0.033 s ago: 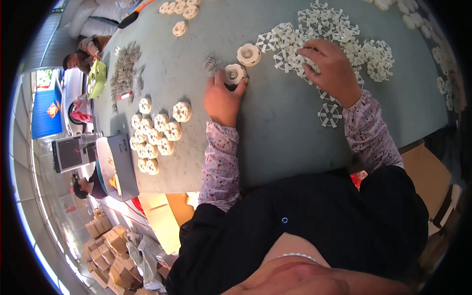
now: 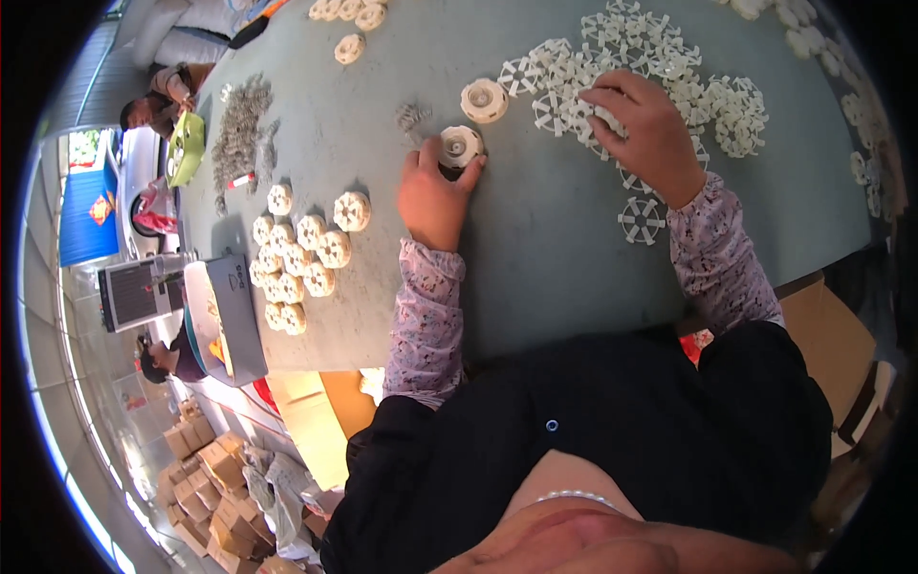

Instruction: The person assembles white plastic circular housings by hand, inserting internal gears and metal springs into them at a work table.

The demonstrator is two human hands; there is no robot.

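Observation:
My left hand (image 2: 435, 196) is closed at the rim of a cream round plastic housing (image 2: 462, 147), its thumb on the right side and its fingers on the left. The housing has a raised hub in its hollow. Just beyond it a second, similar housing (image 2: 484, 100) lies apart on the table. A few small metal springs (image 2: 413, 117) lie to the left of it. Over a heap of white spoked plastic discs (image 2: 636, 43), my right hand (image 2: 655, 139) has thumb and fingers curled about one white piece, partly hidden. One loose spoked disc (image 2: 642, 221) lies nearest me.
Assembled cream round pieces (image 2: 296, 258) stand grouped at the left of the grey table (image 2: 545, 277), with springs piled (image 2: 244, 134) beyond. A grey bin (image 2: 239, 316) adjoins the left edge. Two people sit at the far left, one by a green basin (image 2: 185, 151).
The housing in my left hand has moved slightly nearer to me, away from the second housing. My right hand stays over the heap, almost unmoved.

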